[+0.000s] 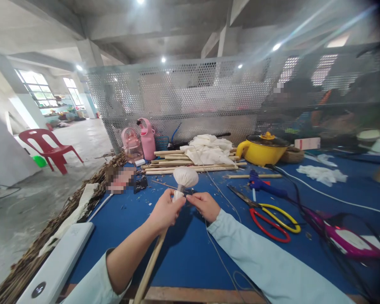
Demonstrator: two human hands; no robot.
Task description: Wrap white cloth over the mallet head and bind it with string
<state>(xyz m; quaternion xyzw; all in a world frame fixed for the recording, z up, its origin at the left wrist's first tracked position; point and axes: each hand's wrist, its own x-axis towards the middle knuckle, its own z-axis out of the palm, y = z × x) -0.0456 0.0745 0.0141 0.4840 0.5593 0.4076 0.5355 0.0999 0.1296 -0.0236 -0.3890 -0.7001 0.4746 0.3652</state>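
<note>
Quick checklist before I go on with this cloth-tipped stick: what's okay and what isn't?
1. Left hand closed round the stick just under the cloth ball: ok.
2. Right hand at the neck of the ball, fingertips together: ok. What they pinch: cannot tell.
3. Cloth gathered tight at the neck: cannot tell, the hands hide it.
4. Thread free of snags: cannot tell. It trails across the blue table toward the near edge.
5. Scissors close by: ok. They lie on the table beside the right forearm.
</note>
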